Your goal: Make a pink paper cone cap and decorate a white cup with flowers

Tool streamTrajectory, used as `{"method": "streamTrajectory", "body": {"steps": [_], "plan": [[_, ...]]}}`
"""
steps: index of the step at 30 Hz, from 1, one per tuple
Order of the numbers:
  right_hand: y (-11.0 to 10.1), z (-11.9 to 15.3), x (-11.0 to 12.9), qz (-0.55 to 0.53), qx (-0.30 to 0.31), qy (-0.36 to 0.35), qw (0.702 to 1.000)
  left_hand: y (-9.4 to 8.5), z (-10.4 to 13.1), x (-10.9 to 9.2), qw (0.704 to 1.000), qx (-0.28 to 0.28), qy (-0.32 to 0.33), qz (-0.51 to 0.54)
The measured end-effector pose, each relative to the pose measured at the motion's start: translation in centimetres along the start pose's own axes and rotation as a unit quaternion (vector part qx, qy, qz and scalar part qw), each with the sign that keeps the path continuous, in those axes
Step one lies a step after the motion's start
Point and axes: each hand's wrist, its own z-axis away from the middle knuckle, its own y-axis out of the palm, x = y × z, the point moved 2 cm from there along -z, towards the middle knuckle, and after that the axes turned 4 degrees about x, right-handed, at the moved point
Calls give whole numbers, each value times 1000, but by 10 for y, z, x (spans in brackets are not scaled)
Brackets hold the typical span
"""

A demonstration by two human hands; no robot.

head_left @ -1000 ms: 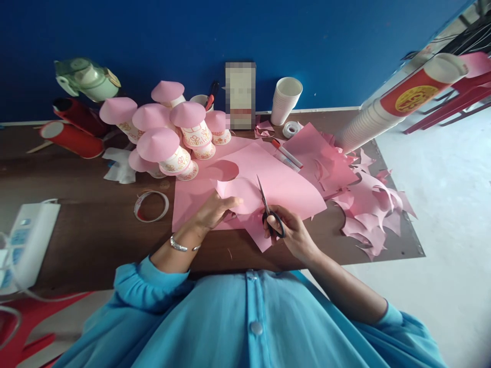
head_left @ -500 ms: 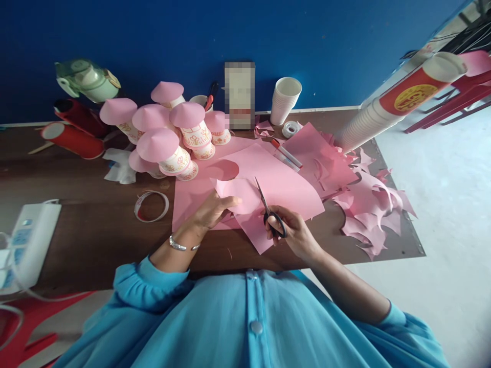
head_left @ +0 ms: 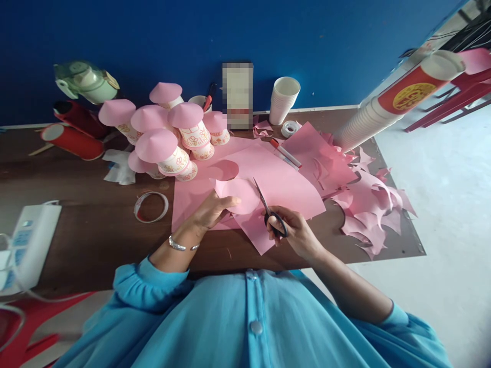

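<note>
My left hand (head_left: 216,208) pinches a piece of pink paper (head_left: 245,195), thumb on top, its right side rounded. In my right hand (head_left: 293,227) is a pair of black-handled scissors (head_left: 275,223), blades pointing up and left along the edge of that piece. Whether the blades touch the paper I cannot tell. Beneath both hands lie larger pink sheets (head_left: 284,176), one with a round cut-out near its left. Several decorated paper cups with pink cone roofs (head_left: 156,145) stand beyond my left hand.
Pink paper scraps (head_left: 370,209) lie at the right end of the table. Stacked white cups (head_left: 284,101), a tape roll (head_left: 290,129), a red-capped marker (head_left: 282,152) and a leaning cup sleeve (head_left: 383,115) stand or lie farther back. A tape ring (head_left: 151,207) and a power strip (head_left: 28,245) are left.
The scissors and my right hand have shifted very slightly relative to the paper piece. My left hand keeps its grip, and the view has moved a little.
</note>
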Motion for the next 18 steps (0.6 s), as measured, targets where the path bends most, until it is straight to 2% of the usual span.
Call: {"method": "streamTrajectory", "body": {"steps": [4,10,15,18], "plan": [[-2,0,0,-2,3,0,1000,1,-1,1,998,17,-12,56],[-5,0,1,5,12,2,1000,-1,-1,8,997,29,-33,67],[-7,-1,2,12,19,3,1000,0,-2,11,991,33,-19,125],[-7,-1,3,15,20,2,1000,0,-2,11,993,22,-10,111]]}}
